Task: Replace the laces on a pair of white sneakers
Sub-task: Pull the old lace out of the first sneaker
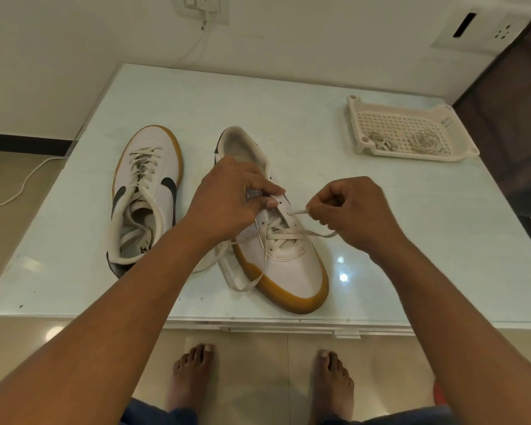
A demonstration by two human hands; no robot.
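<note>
Your pale glass-topped table (288, 96) carries three things. The half-laced sneaker (292, 271) sits under both your hands, toe toward you, and a loose run of its lace (248, 286) trails onto the glass just nearer you than your left hand (224, 197). The laced sneaker (154, 167) lies left of that hand, heel toward you. A perforated white tray (402, 124) stands well beyond your right hand (353, 210).
</note>
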